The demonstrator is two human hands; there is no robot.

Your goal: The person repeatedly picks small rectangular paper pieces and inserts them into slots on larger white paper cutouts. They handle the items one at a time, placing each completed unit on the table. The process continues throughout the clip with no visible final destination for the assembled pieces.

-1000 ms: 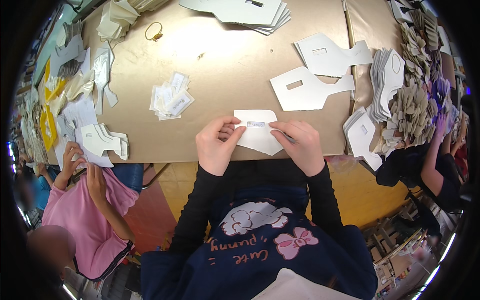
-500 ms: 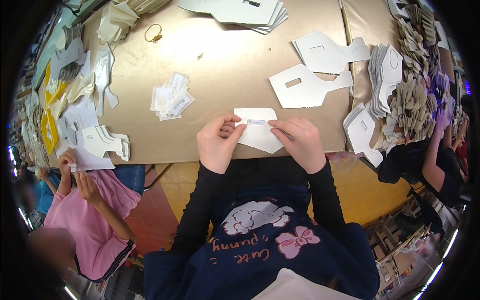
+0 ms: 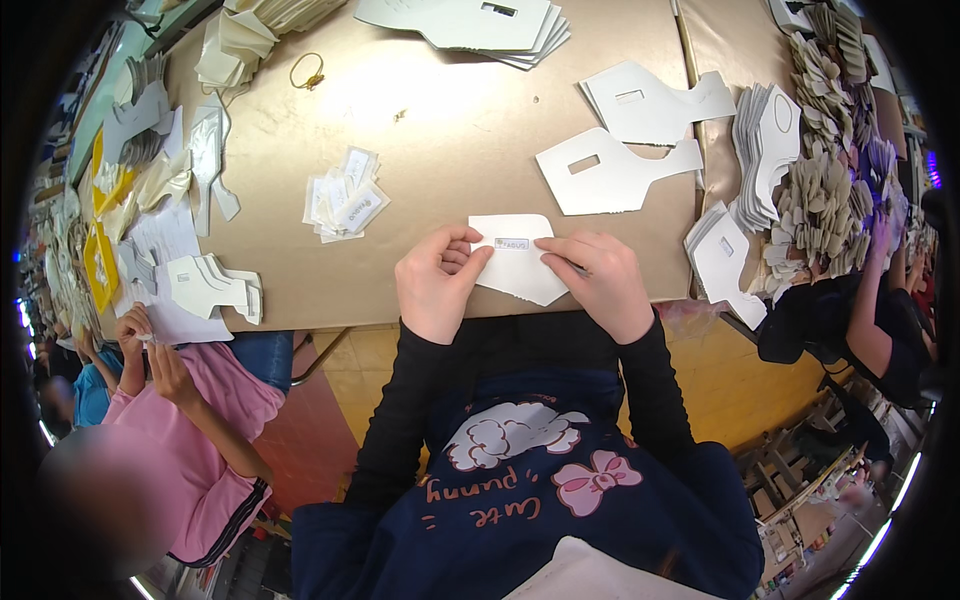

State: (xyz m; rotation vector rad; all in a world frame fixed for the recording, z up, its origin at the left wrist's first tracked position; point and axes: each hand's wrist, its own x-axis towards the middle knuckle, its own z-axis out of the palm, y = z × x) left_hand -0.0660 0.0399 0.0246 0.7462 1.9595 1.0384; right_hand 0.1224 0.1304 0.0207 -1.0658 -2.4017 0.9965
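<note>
A white cut piece with a straight top edge and an angled lower edge lies at the table's near edge in front of me. A small printed label sits in its upper middle. My left hand grips the piece's left edge, thumb against curled fingers. My right hand has its thumb and forefinger pressed on the piece at the right end of the label. A small pile of labels on clear backing lies to the upper left of my hands.
Two white shaped pieces with slots lie to the right, beside stacked pieces. Another stack is at the far side. A yellow elastic band lies far left. A co-worker in pink sits at the left near white pieces.
My hands stay nearly still on the white piece and its label. At the left, the co-worker's head has moved further into view.
</note>
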